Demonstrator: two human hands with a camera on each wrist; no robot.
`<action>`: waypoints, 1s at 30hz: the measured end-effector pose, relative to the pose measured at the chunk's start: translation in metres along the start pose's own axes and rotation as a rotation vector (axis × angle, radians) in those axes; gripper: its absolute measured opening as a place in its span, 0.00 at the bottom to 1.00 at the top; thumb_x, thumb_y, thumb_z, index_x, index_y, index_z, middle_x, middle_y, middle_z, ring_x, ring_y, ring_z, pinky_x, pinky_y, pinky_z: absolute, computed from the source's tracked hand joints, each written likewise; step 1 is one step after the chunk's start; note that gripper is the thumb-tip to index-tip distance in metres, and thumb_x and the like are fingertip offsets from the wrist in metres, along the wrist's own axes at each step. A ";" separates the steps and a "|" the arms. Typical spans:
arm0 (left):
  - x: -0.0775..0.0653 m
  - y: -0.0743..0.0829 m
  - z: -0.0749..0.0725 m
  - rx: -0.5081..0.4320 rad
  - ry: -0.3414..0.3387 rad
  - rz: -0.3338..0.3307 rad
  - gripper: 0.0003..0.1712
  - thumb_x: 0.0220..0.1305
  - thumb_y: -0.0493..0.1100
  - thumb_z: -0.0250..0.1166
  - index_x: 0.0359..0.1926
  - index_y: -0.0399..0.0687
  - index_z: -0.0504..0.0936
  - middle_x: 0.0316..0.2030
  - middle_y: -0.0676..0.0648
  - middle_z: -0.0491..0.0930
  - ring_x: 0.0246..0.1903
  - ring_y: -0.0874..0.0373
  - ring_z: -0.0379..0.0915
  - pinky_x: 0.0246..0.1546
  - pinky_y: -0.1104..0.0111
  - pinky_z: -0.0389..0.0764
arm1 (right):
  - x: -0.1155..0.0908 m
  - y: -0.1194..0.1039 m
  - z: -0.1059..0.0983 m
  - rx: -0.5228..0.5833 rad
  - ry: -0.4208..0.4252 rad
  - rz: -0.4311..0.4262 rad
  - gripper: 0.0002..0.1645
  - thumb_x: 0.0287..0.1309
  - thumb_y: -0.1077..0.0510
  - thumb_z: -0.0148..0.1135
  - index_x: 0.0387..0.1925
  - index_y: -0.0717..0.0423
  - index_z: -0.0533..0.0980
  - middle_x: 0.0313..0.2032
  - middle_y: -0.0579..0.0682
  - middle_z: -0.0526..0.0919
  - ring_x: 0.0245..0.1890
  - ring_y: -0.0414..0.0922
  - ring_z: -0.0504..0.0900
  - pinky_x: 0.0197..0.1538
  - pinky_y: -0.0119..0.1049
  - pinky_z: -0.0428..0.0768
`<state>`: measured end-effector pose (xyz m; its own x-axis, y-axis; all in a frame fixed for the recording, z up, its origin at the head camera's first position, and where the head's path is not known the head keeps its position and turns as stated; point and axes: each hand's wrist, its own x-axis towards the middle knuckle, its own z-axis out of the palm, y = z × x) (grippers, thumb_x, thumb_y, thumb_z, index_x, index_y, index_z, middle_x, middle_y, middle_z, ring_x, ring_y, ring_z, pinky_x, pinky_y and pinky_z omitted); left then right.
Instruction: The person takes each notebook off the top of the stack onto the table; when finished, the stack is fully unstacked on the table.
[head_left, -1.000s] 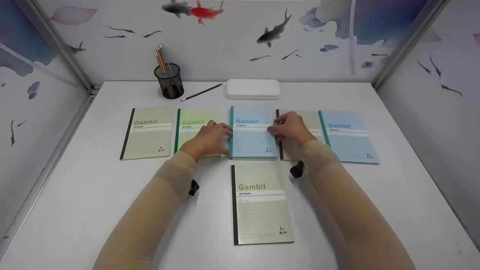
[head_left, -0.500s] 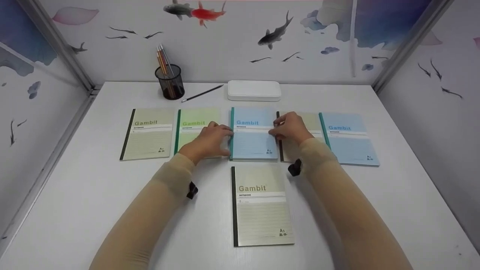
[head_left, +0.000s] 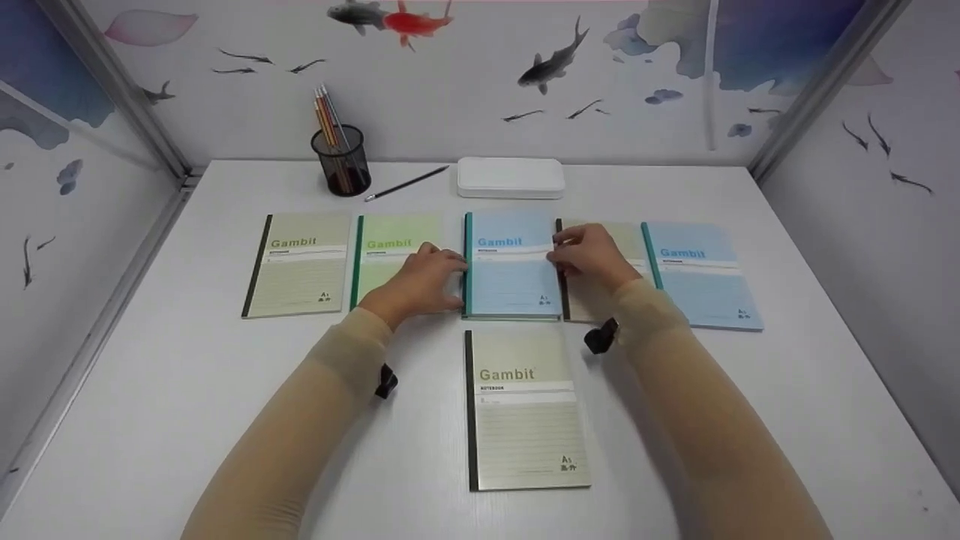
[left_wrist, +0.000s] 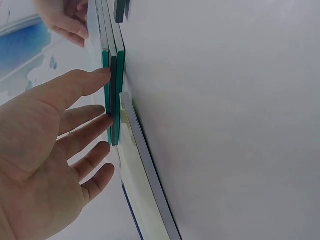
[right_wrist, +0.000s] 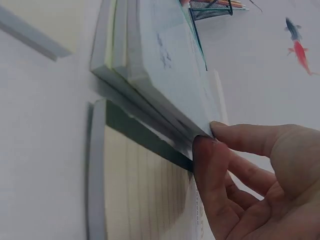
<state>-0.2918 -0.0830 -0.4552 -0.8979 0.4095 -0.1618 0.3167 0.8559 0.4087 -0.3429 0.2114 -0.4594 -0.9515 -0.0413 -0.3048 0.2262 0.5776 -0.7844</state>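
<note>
Presently noting a notebook stack (head_left: pixel 514 289) of three Gambit notebooks, flat on the white worktop (head_left: pixel 120 390) with one hand at either side; taken as landmark. Counted three spines (left_wrist: pixel 114 97) from the left wrist view: teal uppermost, dark in the middle, teal lowest. Recorded blue for the top cover, with a white label band across it.

Left hand (head_left: pixel 420 281) at the spine side of the stack: grip spread, thumb and fingers well separated, tips meeting the spines. Right hand (head_left: pixel 592 255) at the opposite edge of the stack: thumb and finger bent, tips close together and touching that edge; cannot tell whether pinching the top cover or only pressing against the side.

Logged left of the stack: a green notebook (head_left: pixel 375 270), partly hidden by the left hand; farther left, a khaki notebook (head_left: pixel 296 281) with dark spine. Right of the stack: another khaki notebook (head_left: pixel 589 300), partly covered by the right hand; farther right, a single blue notebook (head_left: pixel 705 289). On the wearer's side of the stack, just apart: a third khaki notebook (head_left: pixel 529 427), cover up. Beyond the stack: a white case (head_left: pixel 510 178); beyond and leftward, a dark pencil (head_left: pixel 407 184) lying flat and a black mesh pen cup (head_left: pixel 341 165) with several upright pencils (head_left: pixel 325 120).
</note>
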 end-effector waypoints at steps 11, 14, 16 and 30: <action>0.002 -0.003 0.001 0.019 0.012 0.016 0.33 0.61 0.54 0.75 0.66 0.51 0.80 0.71 0.52 0.72 0.67 0.48 0.60 0.71 0.54 0.65 | -0.006 0.018 0.000 0.125 0.064 -0.108 0.27 0.66 0.52 0.68 0.64 0.48 0.76 0.53 0.56 0.85 0.42 0.47 0.86 0.46 0.37 0.87; 0.001 -0.003 0.000 0.011 0.013 0.006 0.32 0.61 0.54 0.76 0.65 0.53 0.81 0.70 0.53 0.72 0.67 0.49 0.60 0.70 0.54 0.65 | -0.010 0.025 -0.002 0.198 0.052 -0.122 0.27 0.65 0.52 0.69 0.64 0.49 0.75 0.53 0.57 0.86 0.42 0.46 0.87 0.45 0.36 0.87; 0.000 -0.002 0.000 0.009 0.017 -0.001 0.32 0.60 0.54 0.76 0.65 0.54 0.81 0.70 0.53 0.72 0.67 0.49 0.60 0.70 0.54 0.65 | -0.015 0.028 -0.006 0.244 0.035 -0.125 0.27 0.65 0.52 0.69 0.64 0.49 0.75 0.53 0.56 0.87 0.41 0.44 0.88 0.45 0.34 0.87; 0.000 0.002 -0.002 0.000 0.011 -0.014 0.32 0.59 0.52 0.78 0.64 0.54 0.82 0.69 0.54 0.72 0.67 0.50 0.61 0.71 0.54 0.64 | -0.070 0.061 -0.046 0.389 -0.049 -0.058 0.34 0.68 0.46 0.68 0.70 0.46 0.68 0.52 0.45 0.86 0.44 0.40 0.87 0.50 0.30 0.84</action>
<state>-0.2917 -0.0824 -0.4526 -0.9054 0.3942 -0.1578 0.3043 0.8616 0.4062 -0.2719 0.2867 -0.4608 -0.9561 -0.1086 -0.2722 0.2437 0.2215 -0.9442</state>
